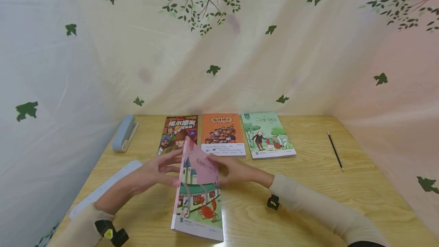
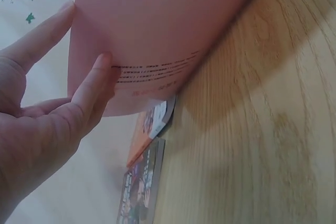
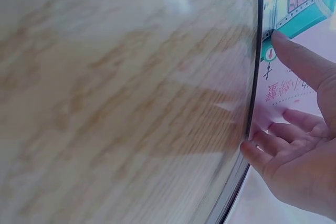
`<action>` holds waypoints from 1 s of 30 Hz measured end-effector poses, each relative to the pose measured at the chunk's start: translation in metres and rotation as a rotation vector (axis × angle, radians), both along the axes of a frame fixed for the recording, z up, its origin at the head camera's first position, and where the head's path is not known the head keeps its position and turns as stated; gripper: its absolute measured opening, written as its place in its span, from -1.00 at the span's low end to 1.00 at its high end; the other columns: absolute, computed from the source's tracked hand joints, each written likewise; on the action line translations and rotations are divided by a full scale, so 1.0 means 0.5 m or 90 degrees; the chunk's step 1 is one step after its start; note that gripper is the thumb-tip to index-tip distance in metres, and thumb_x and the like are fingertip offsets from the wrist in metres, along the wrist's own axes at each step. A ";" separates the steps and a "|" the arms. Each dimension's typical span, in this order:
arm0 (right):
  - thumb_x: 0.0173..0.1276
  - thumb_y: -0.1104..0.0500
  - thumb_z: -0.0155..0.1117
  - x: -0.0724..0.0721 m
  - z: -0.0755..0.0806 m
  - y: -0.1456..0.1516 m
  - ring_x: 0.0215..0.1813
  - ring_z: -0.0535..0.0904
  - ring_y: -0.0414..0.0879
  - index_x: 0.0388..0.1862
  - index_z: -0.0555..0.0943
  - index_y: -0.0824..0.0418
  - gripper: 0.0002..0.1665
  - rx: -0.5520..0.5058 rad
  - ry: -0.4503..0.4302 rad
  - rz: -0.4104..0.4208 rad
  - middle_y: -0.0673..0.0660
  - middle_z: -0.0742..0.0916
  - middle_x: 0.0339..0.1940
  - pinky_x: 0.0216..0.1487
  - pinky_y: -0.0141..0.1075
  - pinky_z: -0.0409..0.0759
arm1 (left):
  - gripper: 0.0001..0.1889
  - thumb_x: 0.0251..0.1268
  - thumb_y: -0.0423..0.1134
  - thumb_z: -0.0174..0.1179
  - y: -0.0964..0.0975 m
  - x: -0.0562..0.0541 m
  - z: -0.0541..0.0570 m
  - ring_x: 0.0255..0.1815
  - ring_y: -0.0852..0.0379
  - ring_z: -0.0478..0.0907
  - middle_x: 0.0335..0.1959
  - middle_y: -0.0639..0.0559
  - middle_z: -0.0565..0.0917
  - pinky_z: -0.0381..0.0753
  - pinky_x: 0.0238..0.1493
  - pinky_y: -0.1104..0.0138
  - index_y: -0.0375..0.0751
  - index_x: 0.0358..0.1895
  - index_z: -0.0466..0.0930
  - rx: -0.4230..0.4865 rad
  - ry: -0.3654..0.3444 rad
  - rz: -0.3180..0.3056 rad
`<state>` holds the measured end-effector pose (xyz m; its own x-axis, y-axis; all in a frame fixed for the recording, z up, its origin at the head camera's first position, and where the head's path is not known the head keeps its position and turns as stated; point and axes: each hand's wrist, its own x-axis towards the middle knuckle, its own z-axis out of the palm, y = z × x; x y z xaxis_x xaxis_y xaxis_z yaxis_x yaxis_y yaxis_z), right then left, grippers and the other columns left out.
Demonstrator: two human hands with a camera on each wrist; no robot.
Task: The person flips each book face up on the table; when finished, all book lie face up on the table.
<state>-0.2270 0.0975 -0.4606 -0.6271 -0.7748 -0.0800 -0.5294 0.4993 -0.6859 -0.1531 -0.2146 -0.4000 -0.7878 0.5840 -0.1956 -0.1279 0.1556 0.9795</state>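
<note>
A pink picture book (image 1: 202, 203), with a red crab and a blue-roofed tower on its front cover, stands tilted above the table in the head view. My left hand (image 1: 149, 174) holds its spine side. In the left wrist view, fingers (image 2: 100, 74) lie on the pink back cover, where lines of print show. With my right hand (image 1: 238, 170) I grip the opposite side near the top. The right wrist view shows that thumb (image 3: 299, 56) on the front cover and the other fingers at the book's edge.
Behind, a dark comic-style book (image 1: 180, 132), an orange book (image 1: 223, 134) and a green book (image 1: 269, 136) lie in a row. A blue-grey case (image 1: 124, 132) is at back left, a pale flat strip (image 1: 106, 186) by my left forearm, a pencil (image 1: 335, 151) at right.
</note>
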 end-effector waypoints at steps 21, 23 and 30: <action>0.17 0.08 0.59 0.007 0.003 0.004 0.67 0.15 0.12 0.62 0.22 0.15 0.11 0.027 0.020 0.021 0.16 0.23 0.67 0.64 0.00 0.19 | 0.00 0.31 -0.38 0.33 -0.058 0.001 -0.055 0.43 -0.21 0.42 0.63 -0.35 0.10 0.64 0.28 0.17 -0.06 0.68 -0.15 -0.013 0.005 -0.039; 0.18 0.07 0.59 0.007 0.003 0.005 0.66 0.15 0.12 0.62 0.23 0.16 0.10 0.031 0.026 0.022 0.16 0.25 0.66 0.64 0.00 0.20 | 0.02 0.30 -0.38 0.33 -0.061 0.002 -0.060 0.43 -0.22 0.42 0.62 -0.36 0.10 0.64 0.28 0.16 -0.06 0.68 -0.15 -0.016 -0.004 -0.036; 0.20 0.04 0.58 0.003 -0.001 0.016 0.67 0.15 0.12 0.60 0.27 0.12 0.05 0.052 0.024 0.010 0.11 0.27 0.66 0.64 0.02 0.20 | 0.06 0.24 -0.42 0.35 -0.064 0.002 -0.083 0.43 -0.23 0.43 0.60 -0.42 0.12 0.65 0.25 0.14 -0.12 0.68 -0.18 -0.016 -0.022 -0.031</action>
